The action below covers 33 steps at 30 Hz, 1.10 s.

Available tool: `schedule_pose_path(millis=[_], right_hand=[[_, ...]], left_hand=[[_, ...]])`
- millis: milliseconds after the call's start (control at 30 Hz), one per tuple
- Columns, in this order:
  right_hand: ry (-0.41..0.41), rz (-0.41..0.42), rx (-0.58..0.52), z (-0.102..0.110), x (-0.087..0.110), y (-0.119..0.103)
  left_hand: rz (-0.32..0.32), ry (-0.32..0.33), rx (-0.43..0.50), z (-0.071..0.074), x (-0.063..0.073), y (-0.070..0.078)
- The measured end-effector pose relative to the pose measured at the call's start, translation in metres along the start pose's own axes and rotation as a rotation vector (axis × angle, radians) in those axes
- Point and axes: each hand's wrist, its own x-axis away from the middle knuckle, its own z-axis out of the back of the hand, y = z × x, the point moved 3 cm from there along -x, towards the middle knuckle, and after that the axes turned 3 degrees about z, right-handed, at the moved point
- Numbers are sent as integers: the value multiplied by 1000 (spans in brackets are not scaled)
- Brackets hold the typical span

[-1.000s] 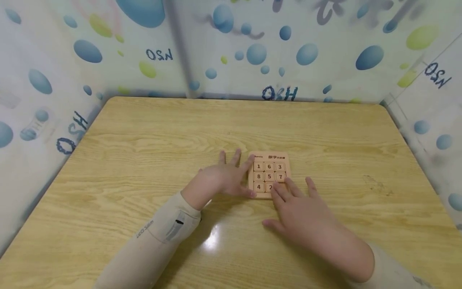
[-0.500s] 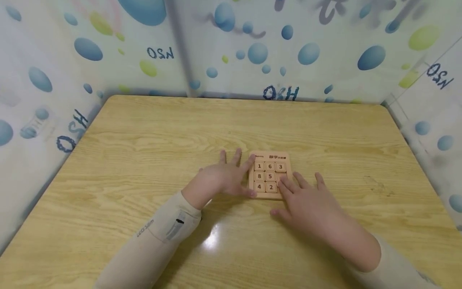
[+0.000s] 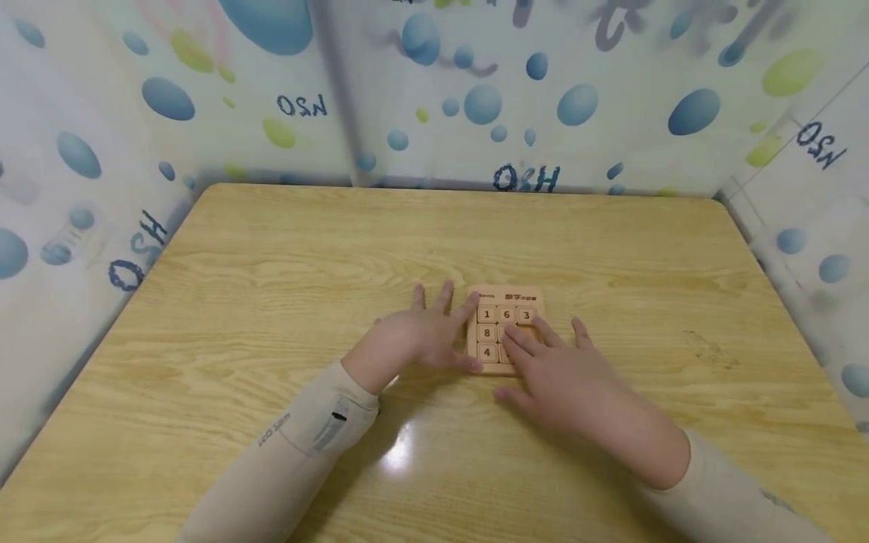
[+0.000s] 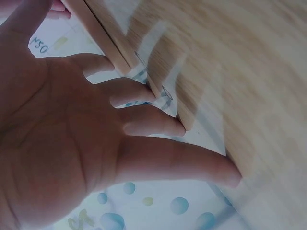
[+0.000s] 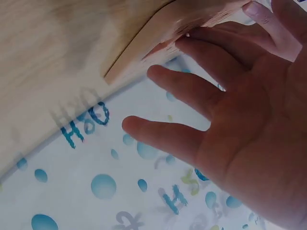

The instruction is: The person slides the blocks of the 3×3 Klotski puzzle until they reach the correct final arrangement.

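A wooden number sliding puzzle (image 3: 505, 294) lies flat on the table, with square tiles in a framed tray. Tiles 1, 6 and 3 show along its top row, with 8 and 4 down the left side. My left hand (image 3: 431, 335) is spread at the puzzle's left edge, forefinger and thumb on the frame. My right hand (image 3: 577, 385) reaches in from the lower right, fingers extended, fingertips over the middle tile. It hides the lower right tiles. In the right wrist view, the puzzle (image 5: 163, 33) is seen edge-on beside the right fingers.
The wood-grain table (image 3: 305, 241) surrounds the puzzle. Behind it rises a wall (image 3: 434, 98) covered with blue and green bubbles and lettering; similar panels flank both sides. Both forearms wear beige sleeves (image 3: 299, 445).
My right hand shifted right, then back left over the middle tile. The 7 tile, seen at the right of the middle row, has left that spot. My left hand stayed put.
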Motion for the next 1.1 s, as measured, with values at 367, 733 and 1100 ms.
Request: schedule_pose_path(millis=[367, 733, 1100], right_hand=[[-59, -9, 37, 4, 5, -5], [-39, -6, 30, 2, 1, -12], [-86, -95, 65, -1, 15, -7]], left_hand=[[-3, -5, -13, -2, -1, 0], [-4, -7, 7, -3, -2, -1], [1, -7, -1, 0, -1, 1]])
